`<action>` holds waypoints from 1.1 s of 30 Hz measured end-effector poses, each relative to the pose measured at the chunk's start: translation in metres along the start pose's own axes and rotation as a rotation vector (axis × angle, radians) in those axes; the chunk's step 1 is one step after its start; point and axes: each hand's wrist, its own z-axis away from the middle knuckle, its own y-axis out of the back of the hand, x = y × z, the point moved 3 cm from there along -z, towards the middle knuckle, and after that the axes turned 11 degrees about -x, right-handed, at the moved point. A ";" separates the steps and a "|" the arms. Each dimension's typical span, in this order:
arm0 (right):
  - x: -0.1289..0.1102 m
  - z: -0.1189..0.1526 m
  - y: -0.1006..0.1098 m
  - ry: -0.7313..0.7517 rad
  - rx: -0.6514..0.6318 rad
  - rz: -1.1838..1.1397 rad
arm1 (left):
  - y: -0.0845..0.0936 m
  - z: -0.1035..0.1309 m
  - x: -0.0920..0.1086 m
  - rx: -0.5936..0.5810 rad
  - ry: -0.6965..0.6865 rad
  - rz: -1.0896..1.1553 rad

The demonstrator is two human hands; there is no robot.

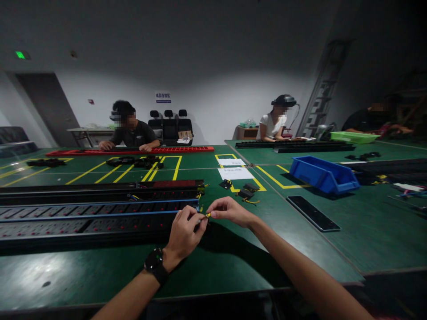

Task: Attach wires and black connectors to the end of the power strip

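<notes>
My left hand, with a black watch on its wrist, is closed in a pinch at the right end of the long black strips. Thumb and fingers of my right hand close on a small yellow piece that meets the left fingertips. What the left fingers hold is too small to make out. Several red-dotted modules line the strips, and blue edging runs along them. Beyond my hands lie small black parts with yellow wires.
A blue bin and a dark phone are on the green table to the right. Across it, two people sit behind a red rail and black rails; another is at far right.
</notes>
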 end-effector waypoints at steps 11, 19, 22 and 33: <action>0.001 0.000 0.000 0.011 -0.003 -0.004 | -0.001 -0.001 0.001 -0.033 -0.018 -0.035; -0.002 0.000 -0.002 -0.007 -0.013 0.018 | 0.000 -0.001 0.002 0.008 -0.005 -0.027; -0.003 -0.001 -0.003 -0.008 -0.006 0.012 | 0.000 -0.001 0.001 0.017 -0.002 -0.019; -0.002 0.000 -0.003 -0.012 -0.019 -0.005 | -0.002 0.002 -0.002 0.045 0.009 0.015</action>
